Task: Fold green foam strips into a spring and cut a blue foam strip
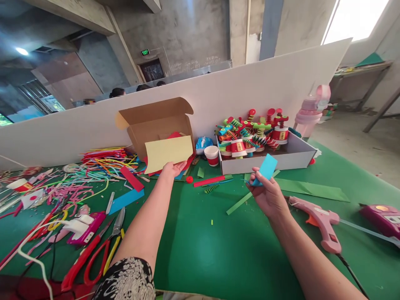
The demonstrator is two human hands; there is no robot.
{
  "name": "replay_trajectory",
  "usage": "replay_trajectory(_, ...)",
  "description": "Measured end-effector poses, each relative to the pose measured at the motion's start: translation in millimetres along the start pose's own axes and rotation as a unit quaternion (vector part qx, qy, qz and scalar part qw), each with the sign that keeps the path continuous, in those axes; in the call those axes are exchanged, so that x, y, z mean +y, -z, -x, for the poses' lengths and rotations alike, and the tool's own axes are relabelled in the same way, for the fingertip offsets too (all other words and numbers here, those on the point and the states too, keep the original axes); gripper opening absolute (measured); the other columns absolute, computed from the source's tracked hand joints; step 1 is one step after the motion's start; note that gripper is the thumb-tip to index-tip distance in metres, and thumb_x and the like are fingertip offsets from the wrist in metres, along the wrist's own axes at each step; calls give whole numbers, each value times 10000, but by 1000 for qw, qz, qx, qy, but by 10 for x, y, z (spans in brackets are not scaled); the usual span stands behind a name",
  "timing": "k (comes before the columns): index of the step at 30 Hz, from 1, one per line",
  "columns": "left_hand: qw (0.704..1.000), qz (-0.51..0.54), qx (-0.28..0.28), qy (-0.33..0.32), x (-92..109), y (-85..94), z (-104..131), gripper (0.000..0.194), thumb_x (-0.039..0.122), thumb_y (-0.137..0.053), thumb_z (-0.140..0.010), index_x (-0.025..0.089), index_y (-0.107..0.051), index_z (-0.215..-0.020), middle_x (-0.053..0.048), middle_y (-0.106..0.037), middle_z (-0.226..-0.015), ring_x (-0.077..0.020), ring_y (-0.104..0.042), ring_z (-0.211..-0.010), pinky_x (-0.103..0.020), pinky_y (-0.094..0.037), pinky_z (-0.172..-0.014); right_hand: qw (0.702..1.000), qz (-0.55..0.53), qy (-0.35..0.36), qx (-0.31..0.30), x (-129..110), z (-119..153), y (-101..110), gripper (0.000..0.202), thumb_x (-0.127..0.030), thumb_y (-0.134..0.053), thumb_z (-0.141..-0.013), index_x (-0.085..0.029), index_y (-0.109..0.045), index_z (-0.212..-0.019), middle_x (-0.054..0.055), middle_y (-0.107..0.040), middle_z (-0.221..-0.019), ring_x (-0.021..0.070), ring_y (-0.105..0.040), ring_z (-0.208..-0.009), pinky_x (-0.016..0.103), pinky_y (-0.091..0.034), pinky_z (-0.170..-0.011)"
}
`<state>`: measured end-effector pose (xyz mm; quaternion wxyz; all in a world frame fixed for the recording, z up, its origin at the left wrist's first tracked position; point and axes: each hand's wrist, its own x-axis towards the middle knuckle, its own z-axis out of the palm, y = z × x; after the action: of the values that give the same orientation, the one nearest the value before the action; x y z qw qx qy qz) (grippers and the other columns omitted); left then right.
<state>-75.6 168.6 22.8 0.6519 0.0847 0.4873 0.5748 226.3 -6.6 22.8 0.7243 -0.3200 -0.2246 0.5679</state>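
My right hand [265, 189] pinches a blue paper strip [268, 164] upright, its lower part bent among the fingers. My left hand [175, 168] reaches forward, palm up with fingers stretched out, at the lower edge of a cream paper sheet [168, 150]; whether it touches the sheet I cannot tell. The sheet leans in an open cardboard box [156, 121] with red paper behind it. Between the hands lie a red paper strip [209, 181], a small green paper spring [211, 188] and a red paper roll [189, 179]. A green strip [239, 203] lies beside my right hand.
A white tray [265, 164] holds several paper-cup figures. Stacked paper cups [211, 155] stand beside it. At right lie a pink glue gun [318, 221] with a cord and a purple power strip [381, 216]. At left are scissors [109, 237], another power strip [90, 229] and pipe cleaners [109, 160].
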Motion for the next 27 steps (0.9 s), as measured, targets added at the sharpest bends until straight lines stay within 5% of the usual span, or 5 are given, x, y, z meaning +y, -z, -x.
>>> replay_trajectory(2,999,-5,31,35,-3,12,25,333,165,-305,-954,63,-586,-1100,-144,-677,-735,-191,-666,-600,-272,-556,-484,1000,1,0,-5,-1,-1,0,403,-329,-884,-541,-183,-690,-863,-36,-606,-643,86,-581,-587,206,-519,-573)
replay_trajectory(8,996,-5,87,1,78,78,80,343,55,-274,-940,81,-553,-1138,-38,-598,-607,-109,-578,-436,-173,-497,-403,1000,-5,-10,2,-3,13,-28,402,-335,-892,-521,-198,-700,-846,-39,-617,-638,82,-562,-568,212,-505,-548)
replay_trajectory(17,999,17,28,20,42,-30,121,432,82,-190,-950,37,-486,-1262,-140,-701,-762,-178,-686,-588,-236,-568,-478,1000,7,4,0,12,-2,13,398,-346,-885,-541,-199,-683,-851,-46,-614,-637,83,-582,-580,208,-524,-566)
replay_trajectory(23,995,-95,-6,21,117,218,479,424,22,-327,-883,5,-472,-1282,-178,-720,-824,-180,-678,-548,-233,-543,-454,1000,-4,-14,-17,4,21,-18,379,-342,-879,-545,-196,-687,-837,-38,-618,-639,81,-566,-555,203,-512,-544)
replay_trajectory(27,969,-231,-35,-83,92,429,870,371,48,-492,-831,89,-556,-1194,-127,-727,-818,-147,-634,-492,-213,-484,-417,999,7,-25,-44,10,40,-22,339,-355,-848,-600,-201,-688,-856,-28,-624,-660,92,-575,-569,219,-518,-564)
